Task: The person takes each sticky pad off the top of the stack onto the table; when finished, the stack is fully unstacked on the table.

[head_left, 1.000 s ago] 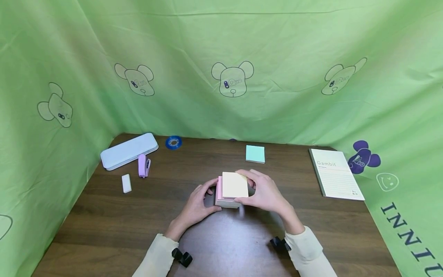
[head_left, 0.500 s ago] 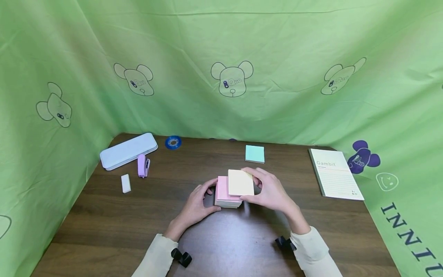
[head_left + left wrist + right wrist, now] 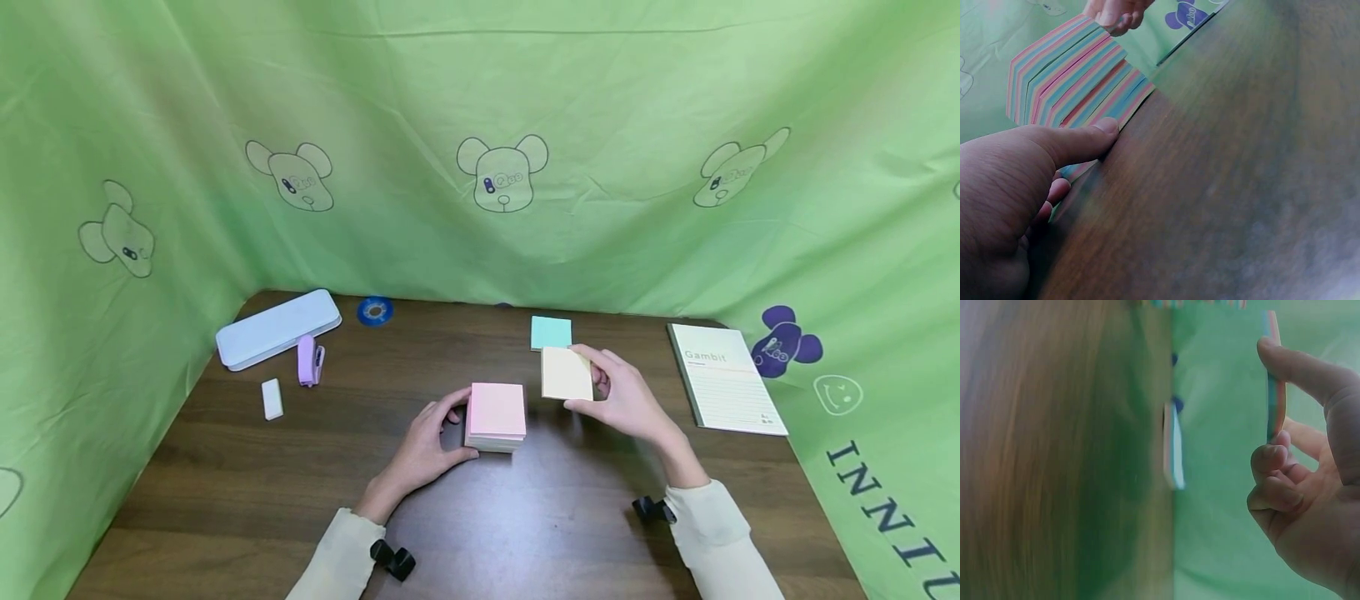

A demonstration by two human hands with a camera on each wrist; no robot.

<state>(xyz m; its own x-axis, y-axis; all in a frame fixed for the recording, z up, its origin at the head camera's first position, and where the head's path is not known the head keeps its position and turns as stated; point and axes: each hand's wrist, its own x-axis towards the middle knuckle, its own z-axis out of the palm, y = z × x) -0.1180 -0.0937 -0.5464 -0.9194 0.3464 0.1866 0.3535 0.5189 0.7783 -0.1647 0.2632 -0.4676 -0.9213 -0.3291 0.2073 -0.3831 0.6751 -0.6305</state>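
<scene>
While the left hand [image 3: 422, 442] holds the pink-topped stack [image 3: 498, 408] of paper pads from its left side, thumb at the near edge and index at the far corner, the right hand [image 3: 630, 400] pinches a pale yellow pad [image 3: 566, 374] between thumb and index, raised above the table [image 3: 480, 542]. Right grip spans just the pad's right side; the other fingers curl inward in the right wrist view, where the held pad shows edge-on with coloured bands. Left wrist view: stack's sides striped in many colours, layers slightly out of line, left thumb low against it near the tabletop. Stack sits on the table in front of the person; yellow pad is to its right and farther back, apart from it. Teal pad [image 3: 551, 332] lies flat behind, near edge partly covered by the yellow pad in the head view. Left side of table: light-blue case [image 3: 279, 330], purple stapler [image 3: 308, 360] just beside it, small white block [image 3: 272, 399] nearer, blue ring [image 3: 365, 312] at the back. Right side: notebook [image 3: 726, 379] marked "Gambit". Green cloth [image 3: 390, 225] with printed animal heads hangs around the table.
</scene>
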